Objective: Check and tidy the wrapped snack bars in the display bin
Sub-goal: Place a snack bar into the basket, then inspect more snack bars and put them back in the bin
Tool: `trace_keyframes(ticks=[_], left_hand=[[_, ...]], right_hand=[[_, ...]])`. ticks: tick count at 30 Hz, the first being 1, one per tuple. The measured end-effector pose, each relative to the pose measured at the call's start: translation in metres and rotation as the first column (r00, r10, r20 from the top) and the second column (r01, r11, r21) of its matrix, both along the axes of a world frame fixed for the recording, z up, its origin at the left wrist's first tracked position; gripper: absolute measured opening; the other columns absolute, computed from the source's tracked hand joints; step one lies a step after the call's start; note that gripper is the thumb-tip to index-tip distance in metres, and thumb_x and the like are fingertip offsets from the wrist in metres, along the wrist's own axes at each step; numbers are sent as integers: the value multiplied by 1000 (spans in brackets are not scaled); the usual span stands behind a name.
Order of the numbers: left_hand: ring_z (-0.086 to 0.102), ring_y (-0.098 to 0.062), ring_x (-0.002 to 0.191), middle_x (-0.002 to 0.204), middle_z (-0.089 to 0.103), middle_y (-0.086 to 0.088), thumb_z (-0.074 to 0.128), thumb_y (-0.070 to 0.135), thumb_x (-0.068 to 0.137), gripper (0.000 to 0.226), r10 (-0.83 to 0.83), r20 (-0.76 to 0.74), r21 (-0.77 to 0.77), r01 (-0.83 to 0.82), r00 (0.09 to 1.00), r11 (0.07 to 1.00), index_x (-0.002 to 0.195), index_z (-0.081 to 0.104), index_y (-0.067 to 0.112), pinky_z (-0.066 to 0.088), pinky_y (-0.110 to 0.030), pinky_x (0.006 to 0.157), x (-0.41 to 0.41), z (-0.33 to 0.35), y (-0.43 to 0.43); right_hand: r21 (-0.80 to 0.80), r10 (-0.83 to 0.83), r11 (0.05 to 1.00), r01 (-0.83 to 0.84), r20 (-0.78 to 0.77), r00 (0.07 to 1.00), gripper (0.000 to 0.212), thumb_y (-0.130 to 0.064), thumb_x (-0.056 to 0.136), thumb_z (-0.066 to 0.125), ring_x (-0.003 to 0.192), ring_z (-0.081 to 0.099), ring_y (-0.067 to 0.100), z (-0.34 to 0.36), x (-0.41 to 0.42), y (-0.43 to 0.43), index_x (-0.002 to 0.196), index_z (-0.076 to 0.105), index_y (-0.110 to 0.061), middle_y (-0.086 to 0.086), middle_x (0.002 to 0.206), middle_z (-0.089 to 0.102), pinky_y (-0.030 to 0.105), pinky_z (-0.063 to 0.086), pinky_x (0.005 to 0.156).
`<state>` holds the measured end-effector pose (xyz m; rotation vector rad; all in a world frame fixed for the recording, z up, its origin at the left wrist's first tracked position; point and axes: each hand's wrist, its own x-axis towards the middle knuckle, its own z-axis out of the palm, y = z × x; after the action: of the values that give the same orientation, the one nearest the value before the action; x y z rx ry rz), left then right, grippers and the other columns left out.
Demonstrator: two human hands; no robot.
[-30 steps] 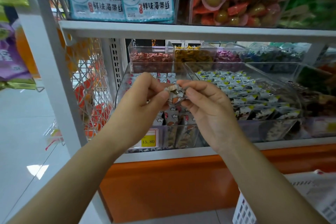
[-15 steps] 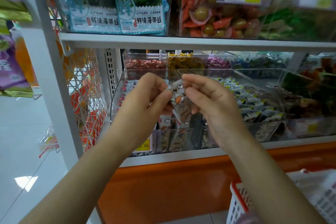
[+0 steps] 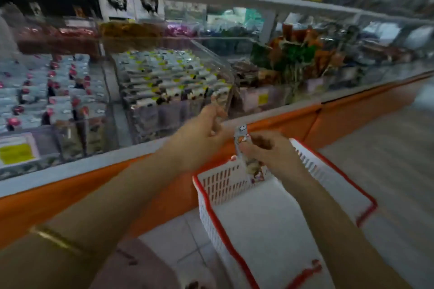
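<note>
My right hand (image 3: 270, 155) grips a wrapped snack bar (image 3: 243, 141), white with cartoon prints, held upright above a basket. Just left of the bar, my left hand (image 3: 202, 136) hovers in front of the shelf edge with loosely curled fingers and nothing visible in it. At far left on the shelf stands the clear display bin (image 3: 77, 134) of similar white and pink wrapped bars. The whole frame is blurred by motion.
A white plastic basket with a red rim (image 3: 225, 183) stands on the floor under my hands. A clear bin of yellow-marked bars (image 3: 211, 54) sits mid-shelf, with more snack bins to the right. The orange shelf base (image 3: 281, 122) runs along the aisle.
The view has swung right and down. My hands have come down from the bin to above the basket. My left hand has let go of the bar, which my right hand still holds.
</note>
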<state>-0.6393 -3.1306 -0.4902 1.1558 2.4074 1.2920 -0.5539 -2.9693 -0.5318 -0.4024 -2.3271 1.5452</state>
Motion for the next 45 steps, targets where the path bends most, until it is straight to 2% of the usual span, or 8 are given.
trace_keyframes(ticks=[5,16,21,24,30,36,40,45], left_hand=[[52,-11,89,118,60,-4,50,25,94,29,-61,-118,-237,31,991,971,122,51,18,42,-24,74,0,-48,43],[56,-10,93,112,53,8,51,25,93,29,-86,-46,-351,64,995,934,121,52,24,42,-11,61,-10,-89,54],[58,-3,81,101,56,12,52,25,93,25,-55,5,-327,53,998,943,118,52,26,43,-12,58,-16,-92,54],[61,-4,80,97,59,10,52,24,93,24,-61,38,-337,70,997,939,117,52,25,47,-15,59,-17,-93,53],[61,-5,80,96,60,8,54,24,92,25,-76,60,-286,90,995,954,117,55,22,48,-17,63,-12,-75,45],[63,-12,79,91,64,-1,54,19,93,23,-15,2,-156,15,1000,988,115,57,17,52,-26,67,-10,-20,1],[61,-9,72,85,63,1,54,15,92,15,107,-47,-37,-109,993,993,106,59,16,49,-16,59,-20,8,-65],[61,-4,69,82,63,6,56,21,91,9,355,-85,57,-351,931,935,98,62,22,50,-23,61,-45,20,-159]], right_hand=[[-51,-101,991,126,350,931,40,-32,86,64,77,60,37,-123,4,47,80,54,7,30,82,56,47,51,73],[76,-198,973,218,758,621,38,-35,81,71,79,68,35,-297,0,79,65,56,-4,16,71,60,45,57,77],[179,-246,968,173,793,557,42,-35,87,63,59,56,19,-310,0,80,56,48,-12,0,45,48,19,46,54],[174,-241,969,176,817,524,28,-27,89,60,65,52,18,-303,3,82,70,49,-11,5,66,53,20,45,61],[2,-273,938,346,617,738,7,-9,93,49,72,56,20,-205,-26,78,90,55,-8,8,87,57,31,53,68],[-23,-75,997,78,113,991,13,-17,92,55,66,63,13,-40,-48,5,83,62,-21,2,78,67,26,53,59],[107,142,986,-125,-166,976,19,-18,94,54,59,64,7,47,-61,-67,81,63,-28,-6,74,67,22,52,50],[271,308,930,-246,-214,927,14,-15,94,53,66,63,12,79,-106,-155,86,61,-23,-4,79,64,24,53,58]])
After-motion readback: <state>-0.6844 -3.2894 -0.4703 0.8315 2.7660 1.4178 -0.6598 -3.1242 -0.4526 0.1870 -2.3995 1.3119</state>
